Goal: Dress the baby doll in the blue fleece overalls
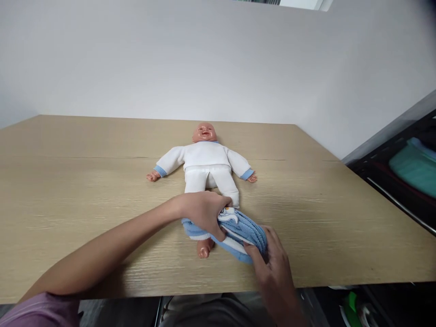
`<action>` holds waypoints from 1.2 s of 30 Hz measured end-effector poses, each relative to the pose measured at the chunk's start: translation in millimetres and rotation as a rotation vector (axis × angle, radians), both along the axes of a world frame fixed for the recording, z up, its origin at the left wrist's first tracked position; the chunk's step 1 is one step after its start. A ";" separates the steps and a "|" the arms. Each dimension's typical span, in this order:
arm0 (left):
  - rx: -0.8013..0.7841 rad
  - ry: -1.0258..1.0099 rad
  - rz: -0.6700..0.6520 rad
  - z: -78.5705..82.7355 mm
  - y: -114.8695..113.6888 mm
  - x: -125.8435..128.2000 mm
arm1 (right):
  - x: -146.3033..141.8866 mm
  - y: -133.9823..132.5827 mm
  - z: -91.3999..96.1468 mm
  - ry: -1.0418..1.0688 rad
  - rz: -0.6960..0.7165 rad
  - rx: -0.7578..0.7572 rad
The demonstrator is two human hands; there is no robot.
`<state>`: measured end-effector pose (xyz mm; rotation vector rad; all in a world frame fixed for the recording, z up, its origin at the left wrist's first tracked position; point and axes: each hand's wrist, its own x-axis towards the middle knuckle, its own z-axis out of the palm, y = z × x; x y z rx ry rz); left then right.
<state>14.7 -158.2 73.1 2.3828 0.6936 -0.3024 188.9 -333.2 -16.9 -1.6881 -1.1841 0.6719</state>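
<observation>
A baby doll point(205, 164) in a white suit with blue cuffs lies on its back on the wooden table point(85, 190), head away from me. A bunched blue-and-white striped garment point(238, 234) is gathered around its lower legs, and one bare foot point(204, 250) pokes out below it. My left hand point(202, 211) is closed on the garment's upper edge near the doll's shins. My right hand point(269, 261) grips the garment's lower right side with curled fingers.
A plain white wall point(204, 59) rises behind the table. At the right stands a dark rack point(391, 159) holding a teal folded cloth point(413, 170). Below the table's front edge are dark floor items, including something green point(350, 304).
</observation>
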 end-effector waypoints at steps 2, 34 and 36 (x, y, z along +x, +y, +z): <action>0.081 0.004 0.011 -5.7 -4.3 1.6 | 0.3 -1.2 -3.2 0.003 -0.003 -0.010; -0.209 -0.533 0.289 -29.8 -31.1 -28.1 | -17.0 21.5 -18.8 0.411 0.017 -0.058; -0.166 -0.588 0.305 -35.9 -32.7 -30.7 | -13.3 24.5 -16.5 0.436 0.081 0.033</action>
